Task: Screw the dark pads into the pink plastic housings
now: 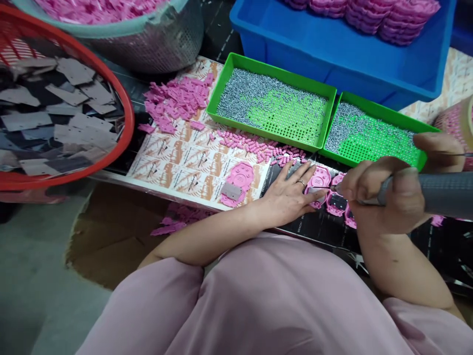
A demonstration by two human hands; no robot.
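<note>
My left hand [290, 195] lies with fingers spread on the table, its fingertips over a pink plastic casing [318, 178] with a small grey plate on it. In my right hand [388, 192] is a grey electric screwdriver [439, 192], held sideways, its thin bit pointing left at that casing. Whether the tip touches a screw is too small to tell. More pink casings [337, 202] stand in a row to the right, partly behind my right hand. Left of my left hand, another pink casing [242, 177] bears a grey plate [231, 191].
Two green trays [271, 135] of small screws stand behind my hands. Small pink parts [181, 101] lie in heaps at the left. A red basket [127, 113] holds grey plates; a mesh basket [173, 42] holds pink pieces. A blue bin [332, 59] contains stacked pink casings.
</note>
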